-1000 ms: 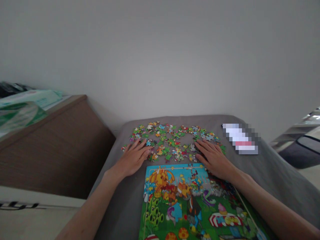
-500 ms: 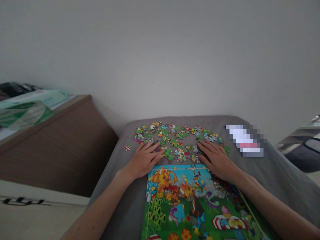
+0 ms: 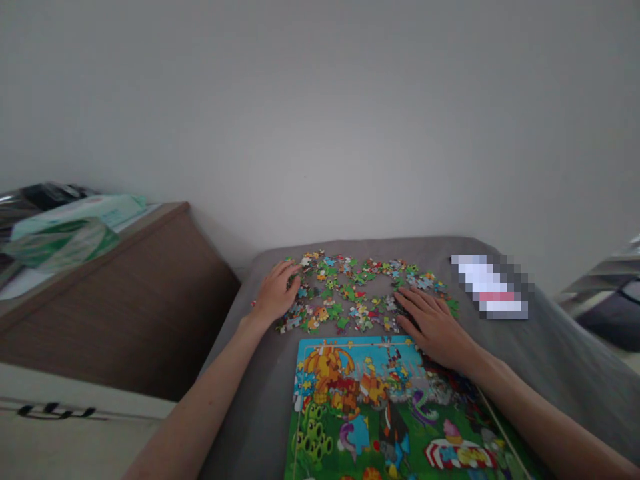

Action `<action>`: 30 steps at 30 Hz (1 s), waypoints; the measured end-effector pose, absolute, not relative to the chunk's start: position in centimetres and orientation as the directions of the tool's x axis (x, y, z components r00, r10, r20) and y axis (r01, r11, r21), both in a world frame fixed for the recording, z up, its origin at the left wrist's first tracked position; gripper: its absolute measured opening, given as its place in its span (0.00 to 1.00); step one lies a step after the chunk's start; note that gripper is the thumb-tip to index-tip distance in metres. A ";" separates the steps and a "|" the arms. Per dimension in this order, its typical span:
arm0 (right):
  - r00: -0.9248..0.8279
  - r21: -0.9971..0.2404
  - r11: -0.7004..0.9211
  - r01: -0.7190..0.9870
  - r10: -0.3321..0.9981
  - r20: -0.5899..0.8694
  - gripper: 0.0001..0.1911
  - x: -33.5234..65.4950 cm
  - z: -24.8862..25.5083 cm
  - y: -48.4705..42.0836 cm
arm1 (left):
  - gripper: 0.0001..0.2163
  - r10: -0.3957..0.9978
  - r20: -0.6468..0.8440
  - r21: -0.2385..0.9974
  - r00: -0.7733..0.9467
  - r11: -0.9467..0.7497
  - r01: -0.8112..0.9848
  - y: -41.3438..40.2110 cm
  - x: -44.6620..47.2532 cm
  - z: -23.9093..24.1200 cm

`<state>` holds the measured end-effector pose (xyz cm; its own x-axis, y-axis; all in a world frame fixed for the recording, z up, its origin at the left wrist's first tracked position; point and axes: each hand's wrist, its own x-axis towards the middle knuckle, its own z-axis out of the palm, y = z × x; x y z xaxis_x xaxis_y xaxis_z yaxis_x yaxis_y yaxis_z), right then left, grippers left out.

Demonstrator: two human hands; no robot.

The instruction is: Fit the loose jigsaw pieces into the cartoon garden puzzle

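Note:
Many loose jigsaw puzzle pieces (image 3: pixel 335 309) lie scattered over the grey cloth. My left hand (image 3: pixel 275 291) rests on the left edge of the spread, palm down, fingers stretched forward and thumb apart. At the right side of the pieces lies my right hand (image 3: pixel 434 325), flat with its fingers out, over the upper right corner of the puzzle board (image 3: pixel 367 407). The board, closest to me, shows a colourful cartoon picture with a blue top band and a green lower part. Neither hand grips a piece that I can see; what lies under the palms is hidden.
A phone-like device (image 3: pixel 490 287), blurred out, lies on the grey cloth (image 3: pixel 250 400) to the right. Left stands a brown wooden cabinet (image 3: pixel 125 307) with plastic bags (image 3: pixel 75 230) on top. A pale wall (image 3: pixel 320 120) closes off the back.
My left hand has moved left and a little farther away, baring pieces where it lay before. My right hand stays in about the same place. The camera view has tilted slightly.

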<state>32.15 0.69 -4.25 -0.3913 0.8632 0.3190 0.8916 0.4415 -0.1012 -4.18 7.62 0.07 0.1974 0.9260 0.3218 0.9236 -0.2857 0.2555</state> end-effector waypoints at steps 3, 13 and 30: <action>-0.380 -0.113 0.437 0.892 0.862 0.337 0.25 32.0 -4.2 0.7 | 0.24 0.940 0.288 0.247 0.182 -0.257 0.934 8.7 -2.8 -0.3; -0.392 -0.089 0.447 0.890 0.850 0.351 0.25 32.2 -4.7 0.8 | 0.27 0.950 0.040 0.081 0.309 -0.312 0.947 6.0 -0.7 -0.4; -0.412 -0.080 0.463 0.883 0.844 0.344 0.26 32.7 -5.0 1.0 | 0.32 0.944 -0.036 0.087 0.329 -0.325 0.942 2.7 -0.4 -0.3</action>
<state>32.65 1.00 -5.02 -0.4117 0.8441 0.3436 0.8828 0.4630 -0.0798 -0.36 2.69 -0.32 0.3287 0.9437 -0.0364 0.9418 -0.3246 0.0873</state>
